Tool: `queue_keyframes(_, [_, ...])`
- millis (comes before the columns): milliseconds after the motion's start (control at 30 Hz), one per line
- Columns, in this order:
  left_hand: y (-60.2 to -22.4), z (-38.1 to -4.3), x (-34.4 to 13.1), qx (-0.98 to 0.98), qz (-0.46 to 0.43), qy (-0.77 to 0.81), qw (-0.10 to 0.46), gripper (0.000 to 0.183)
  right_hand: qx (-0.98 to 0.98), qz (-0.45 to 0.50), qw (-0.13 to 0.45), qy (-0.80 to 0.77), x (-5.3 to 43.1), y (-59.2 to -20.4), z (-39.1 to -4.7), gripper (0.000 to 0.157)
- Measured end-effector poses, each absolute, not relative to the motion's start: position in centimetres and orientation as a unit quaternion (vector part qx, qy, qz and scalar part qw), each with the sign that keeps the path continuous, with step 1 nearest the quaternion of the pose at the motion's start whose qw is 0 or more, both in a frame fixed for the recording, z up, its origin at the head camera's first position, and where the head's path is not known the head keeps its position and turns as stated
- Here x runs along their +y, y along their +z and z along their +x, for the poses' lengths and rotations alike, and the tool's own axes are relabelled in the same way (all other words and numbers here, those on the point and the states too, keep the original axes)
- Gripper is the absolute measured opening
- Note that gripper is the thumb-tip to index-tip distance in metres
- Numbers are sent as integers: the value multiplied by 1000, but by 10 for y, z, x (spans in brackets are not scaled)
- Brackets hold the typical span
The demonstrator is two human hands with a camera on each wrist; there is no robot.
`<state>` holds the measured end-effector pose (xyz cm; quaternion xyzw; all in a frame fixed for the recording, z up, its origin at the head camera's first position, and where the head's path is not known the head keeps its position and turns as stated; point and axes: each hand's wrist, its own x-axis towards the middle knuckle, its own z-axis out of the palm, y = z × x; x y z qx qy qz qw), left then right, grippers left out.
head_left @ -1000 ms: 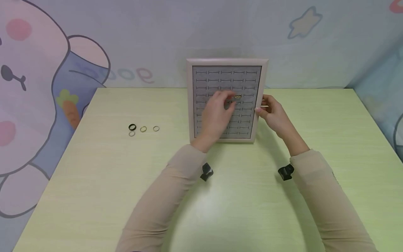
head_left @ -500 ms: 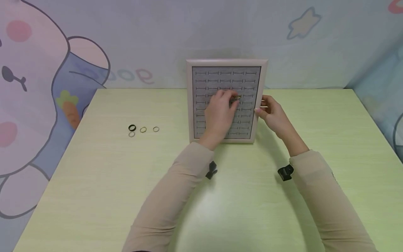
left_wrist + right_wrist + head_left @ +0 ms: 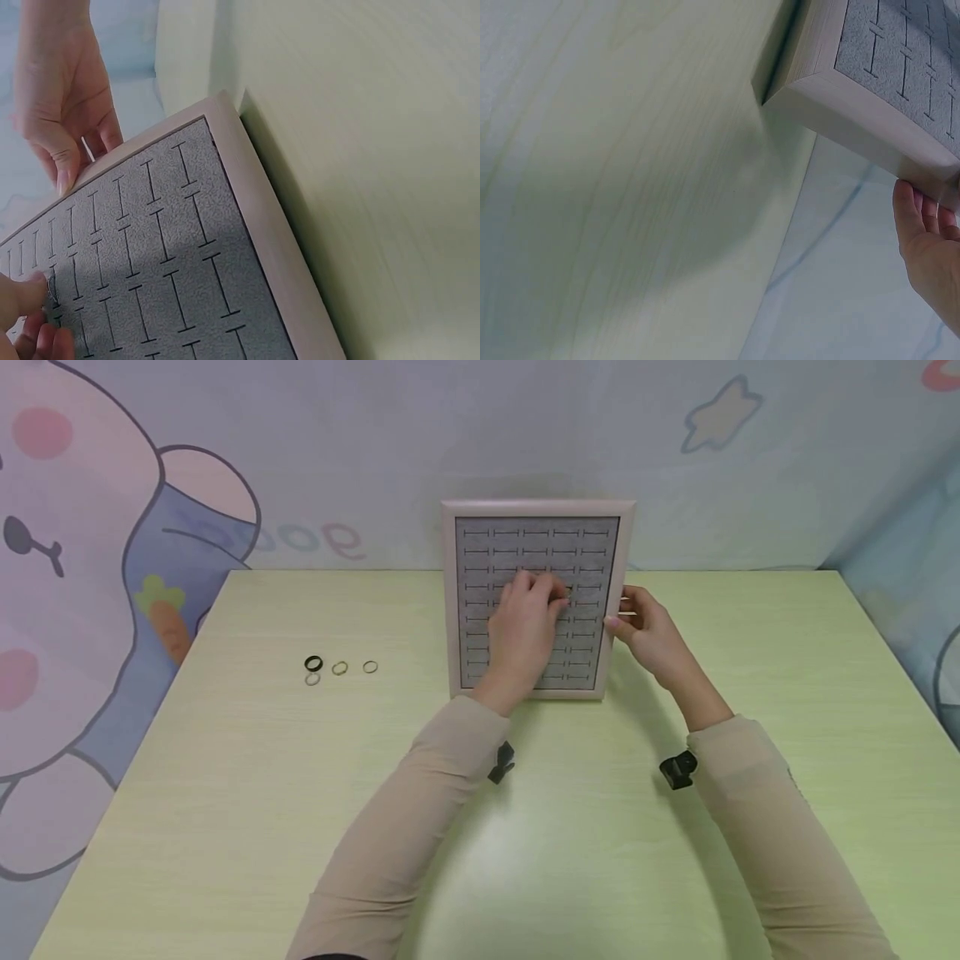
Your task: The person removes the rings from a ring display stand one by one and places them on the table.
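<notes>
A ring display board (image 3: pixel 582 556) with a pinkish frame and a grey padded face stands upright on the table, its face crossed by rows of slots. My left hand (image 3: pixel 521 631) is at the middle of that face, thumb and fingertips pinching a small ring (image 3: pixel 52 289) at a slot. In the head view the fingers mostly cover this ring. At the board's right edge, my right hand (image 3: pixel 654 635) grips the frame, with the thumb at the front and the fingers around the side. The right wrist view shows those fingers (image 3: pixel 907 206) against the frame's side.
Left of the board lie a black ring (image 3: pixel 313 663), a silver ring (image 3: pixel 312 679), a gold ring (image 3: pixel 340 668) and another thin ring (image 3: pixel 371 667). The table (image 3: pixel 225 793) meets a patterned wall (image 3: pixel 405 443) just behind the board.
My left hand has moved slightly right, and its fingers have closed in over the gold ring, which showed more clearly before. The right hand keeps its place on the frame.
</notes>
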<state>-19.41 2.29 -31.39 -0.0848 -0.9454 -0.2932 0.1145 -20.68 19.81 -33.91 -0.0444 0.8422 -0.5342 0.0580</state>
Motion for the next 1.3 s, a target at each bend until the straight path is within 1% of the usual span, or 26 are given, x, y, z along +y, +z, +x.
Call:
queue_keyframes(133, [-315, -194, 22, -944, -90, -294, 118, 18, 842, -44, 61, -534, 198, -340, -207, 49])
queue_keyframes(500, [-312, -190, 15, -918, -99, -375, 81, 17, 844, -45, 54, -532, 199, -340, -206, 48])
queue_keyframes(733, [-312, -187, 3, -907, -90, -402, 86, 18, 844, -46, 54, -531, 199, -342, -207, 47])
queue_keyframes(833, [-312, -185, -2, -901, -88, -416, 89, 21, 845, -44, 55, -530, 199, -342, -208, 48])
queue_keyframes(1133, [-315, -180, -22, -892, -86, -434, 89, 39, 845, -45, 51, -531, 201, -342, -208, 47])
queue_keyframes(1300, [-318, -178, -38, -900, -74, -422, 79, 38, 845, -44, 50, -531, 201, -343, -207, 46])
